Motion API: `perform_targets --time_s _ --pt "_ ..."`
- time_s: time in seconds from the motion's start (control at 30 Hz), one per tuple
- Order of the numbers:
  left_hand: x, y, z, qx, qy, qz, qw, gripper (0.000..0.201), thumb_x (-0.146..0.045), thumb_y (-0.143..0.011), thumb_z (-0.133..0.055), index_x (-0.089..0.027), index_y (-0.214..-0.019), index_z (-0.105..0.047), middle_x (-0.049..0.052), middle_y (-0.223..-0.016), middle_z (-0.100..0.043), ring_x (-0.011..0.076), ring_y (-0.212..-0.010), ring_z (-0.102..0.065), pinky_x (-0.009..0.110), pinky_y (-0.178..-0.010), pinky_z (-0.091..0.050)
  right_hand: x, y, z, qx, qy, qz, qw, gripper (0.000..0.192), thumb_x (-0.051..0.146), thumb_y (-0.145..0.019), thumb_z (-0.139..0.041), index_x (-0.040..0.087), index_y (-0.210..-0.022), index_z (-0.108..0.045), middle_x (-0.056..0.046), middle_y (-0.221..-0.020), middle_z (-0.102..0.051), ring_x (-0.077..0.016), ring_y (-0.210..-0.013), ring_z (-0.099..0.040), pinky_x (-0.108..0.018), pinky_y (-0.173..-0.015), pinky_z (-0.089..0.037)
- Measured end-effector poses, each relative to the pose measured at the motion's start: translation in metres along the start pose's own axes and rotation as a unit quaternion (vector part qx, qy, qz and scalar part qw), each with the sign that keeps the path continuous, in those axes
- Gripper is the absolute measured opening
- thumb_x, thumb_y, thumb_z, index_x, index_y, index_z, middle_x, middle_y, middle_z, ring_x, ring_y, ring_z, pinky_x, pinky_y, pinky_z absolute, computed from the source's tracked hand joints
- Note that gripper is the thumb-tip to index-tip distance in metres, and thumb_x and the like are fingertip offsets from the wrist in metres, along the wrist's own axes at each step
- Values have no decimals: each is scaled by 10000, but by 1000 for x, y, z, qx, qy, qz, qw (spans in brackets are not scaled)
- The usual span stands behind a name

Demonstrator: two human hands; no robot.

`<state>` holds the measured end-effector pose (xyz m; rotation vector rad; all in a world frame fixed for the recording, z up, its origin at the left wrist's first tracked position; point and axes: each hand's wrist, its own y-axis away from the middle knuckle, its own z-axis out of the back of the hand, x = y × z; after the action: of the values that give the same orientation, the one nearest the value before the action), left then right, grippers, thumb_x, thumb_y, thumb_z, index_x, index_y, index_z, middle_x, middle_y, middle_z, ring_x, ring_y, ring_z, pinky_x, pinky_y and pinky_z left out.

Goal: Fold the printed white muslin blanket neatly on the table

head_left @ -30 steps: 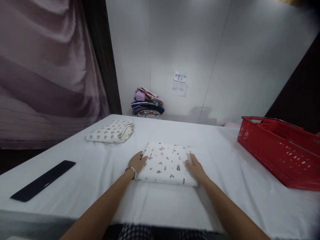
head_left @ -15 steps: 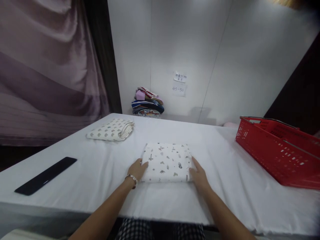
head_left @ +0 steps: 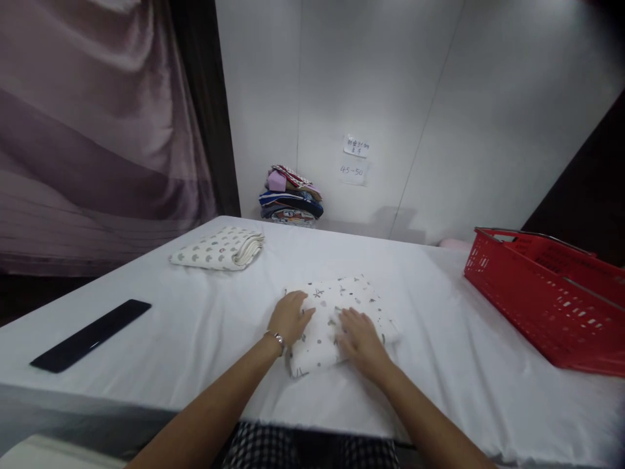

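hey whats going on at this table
A person has both hands flat on a folded white printed cloth lying on the white-covered table. The left hand rests on its left side, the right hand on its near middle, and the cloth sits skewed to the table edge. A second folded cloth lies further back on the left, a black bar near the left edge, and a red basket on the right.

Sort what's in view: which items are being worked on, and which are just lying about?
In use: left hand and right hand, both flat on the folded printed cloth.

Lying about: second folded cloth, red basket, black bar, clothes pile, wall notes.
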<state>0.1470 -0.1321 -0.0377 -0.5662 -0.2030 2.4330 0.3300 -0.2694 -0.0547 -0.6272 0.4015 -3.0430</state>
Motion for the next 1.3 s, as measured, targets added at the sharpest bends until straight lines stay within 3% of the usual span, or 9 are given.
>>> perform_targets --time_s 0.07,0.3,0.43,0.57,0.67,0.77,0.97,1.13,1.3 --pt "-4 -17 -14 30 -41 -46 998 504 -478 -821 -367 -200 -1232 -454 58 -1361 -387 225 -1284 -267 400 -1073 -154 23 -1 -10 52 10 36 998 530 499 -865 -319 247 -1330 -353 -32 -1399 -304 -236 -1307 -208 -470 -1073 -106" --pt "14 -44 -45 125 -102 13 987 702 -594 -814 -204 -176 -1374 -254 47 -1454 -175 236 -1340 -96 452 -1073 -55 37 5 -20 99 32 60 993 610 592 -845 -276 248 -1347 -317 -54 -1428 -228 -258 -1320 -154 -488 -1061 -64" --pt "19 -43 -49 118 -106 5 987 709 -606 -811 -189 -184 -1377 -250 39 -1457 -161 235 -1342 -83 453 -1073 -53 20 -4 -1 119 13 33 992 583 574 -859 -259 264 -1352 -304 -37 -1430 -228 -226 -1323 -161 -448 -1063 -112" --pt "19 -43 -51 113 -108 6 988 726 -615 -807 -172 -178 -1383 -231 36 -1459 -154 241 -1343 -75 456 -1074 -53 -9 -15 9 102 51 -85 990 621 561 -847 -311 198 -1351 -320 -73 -1439 -189 -250 -1332 -106 -457 -1064 -53" --pt "18 -43 -50 115 -110 9 987 724 -608 -809 -171 -172 -1384 -230 36 -1459 -152 243 -1342 -75 456 -1074 -54 -29 -21 12 98 29 -81 992 566 544 -845 -330 219 -1304 -395 -54 -1413 -272 -234 -1311 -196 -428 -1060 -122" --pt "16 -43 -48 118 -112 11 987 723 -603 -811 -166 -166 -1384 -230 30 -1460 -146 241 -1342 -75 454 -1075 -48 -49 -37 19 35 18 -89 995 461 438 -859 -351 214 -1244 -471 -33 -1356 -380 -184 -1264 -302 -337 -1050 -201" --pt "14 -42 -47 120 -112 19 986 724 -604 -810 -167 -167 -1383 -232 23 -1459 -149 236 -1343 -77 449 -1078 -43 -90 -91 30 -54 48 -258 963 353 331 -816 -419 176 -1103 -552 -69 -1173 -542 -201 -1084 -471 -304 -908 -344" --pt "16 -42 -48 116 -112 14 987 728 -614 -808 -157 -174 -1384 -229 22 -1458 -153 236 -1341 -89 453 -1078 -63 -99 -112 20 -42 41 -296 953 203 316 -755 -505 180 -882 -587 -55 -905 -618 -179 -828 -545 -258 -695 -377" --pt "16 -39 -48 96 -119 9 988 703 -595 -820 -163 -174 -1374 -259 23 -1452 -180 231 -1338 -114 449 -1079 -83 -101 -117 18 -78 33 -297 951 168 300 -815 -432 186 -838 -553 -31 -898 -603 -137 -825 -526 -215 -649 -335"
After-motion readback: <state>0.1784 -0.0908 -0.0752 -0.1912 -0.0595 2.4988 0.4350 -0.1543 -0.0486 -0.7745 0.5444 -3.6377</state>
